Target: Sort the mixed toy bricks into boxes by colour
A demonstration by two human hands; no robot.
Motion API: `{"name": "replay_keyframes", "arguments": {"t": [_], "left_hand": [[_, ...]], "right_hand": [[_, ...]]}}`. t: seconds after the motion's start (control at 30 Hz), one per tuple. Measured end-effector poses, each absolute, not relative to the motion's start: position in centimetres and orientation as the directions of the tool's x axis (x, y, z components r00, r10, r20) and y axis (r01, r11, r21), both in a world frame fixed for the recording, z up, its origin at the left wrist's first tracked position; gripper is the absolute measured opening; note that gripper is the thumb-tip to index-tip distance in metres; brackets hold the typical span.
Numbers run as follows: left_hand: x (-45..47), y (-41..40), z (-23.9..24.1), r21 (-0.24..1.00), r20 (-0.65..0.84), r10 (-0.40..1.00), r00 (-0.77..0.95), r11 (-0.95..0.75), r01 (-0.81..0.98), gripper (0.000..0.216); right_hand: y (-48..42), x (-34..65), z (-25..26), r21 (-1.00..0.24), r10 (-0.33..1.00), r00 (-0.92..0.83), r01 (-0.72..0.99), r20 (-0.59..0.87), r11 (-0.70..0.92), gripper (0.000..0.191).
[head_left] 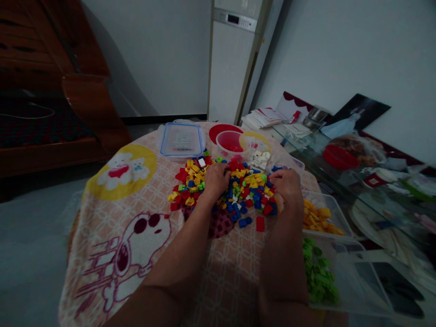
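Observation:
A heap of small plastic bricks [190, 181] in red, yellow, blue and green lies on a cartoon-print cloth [129, 236] over a round table. My left hand [215, 179] rests on the middle of the heap with its fingers curled down into the bricks. My right hand [288, 186] sits at the heap's right edge, fingers bent and closed; what they hold is hidden. A red brick [260, 223] and two blue ones [244, 222] lie loose at the heap's near edge.
A lidded clear box [181, 140], a clear tub with red bricks [231, 144] and white bricks [259, 159] stand behind the heap. Trays of yellow bricks [318, 218] and green bricks [318, 272] sit at the right. A cluttered glass table [374, 181] stands beyond them.

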State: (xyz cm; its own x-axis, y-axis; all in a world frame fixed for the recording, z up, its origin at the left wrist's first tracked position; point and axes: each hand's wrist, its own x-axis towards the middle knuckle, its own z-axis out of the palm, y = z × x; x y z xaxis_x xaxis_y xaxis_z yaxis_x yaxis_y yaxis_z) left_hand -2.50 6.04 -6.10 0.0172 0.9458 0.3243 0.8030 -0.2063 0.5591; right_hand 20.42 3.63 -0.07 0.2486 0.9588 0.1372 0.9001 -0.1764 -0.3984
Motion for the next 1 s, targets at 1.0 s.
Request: {"name": "replay_keyframes", "arguments": {"t": [1.0], "left_hand": [[-2.5, 6.2, -6.2, 0.556, 0.328, 0.944, 0.025, -0.214, 0.803, 0.028]], "right_hand": [[4.7, 19.3, -1.7, -0.125, 0.969, 0.248, 0.962, 0.008, -0.245, 0.026]]}}
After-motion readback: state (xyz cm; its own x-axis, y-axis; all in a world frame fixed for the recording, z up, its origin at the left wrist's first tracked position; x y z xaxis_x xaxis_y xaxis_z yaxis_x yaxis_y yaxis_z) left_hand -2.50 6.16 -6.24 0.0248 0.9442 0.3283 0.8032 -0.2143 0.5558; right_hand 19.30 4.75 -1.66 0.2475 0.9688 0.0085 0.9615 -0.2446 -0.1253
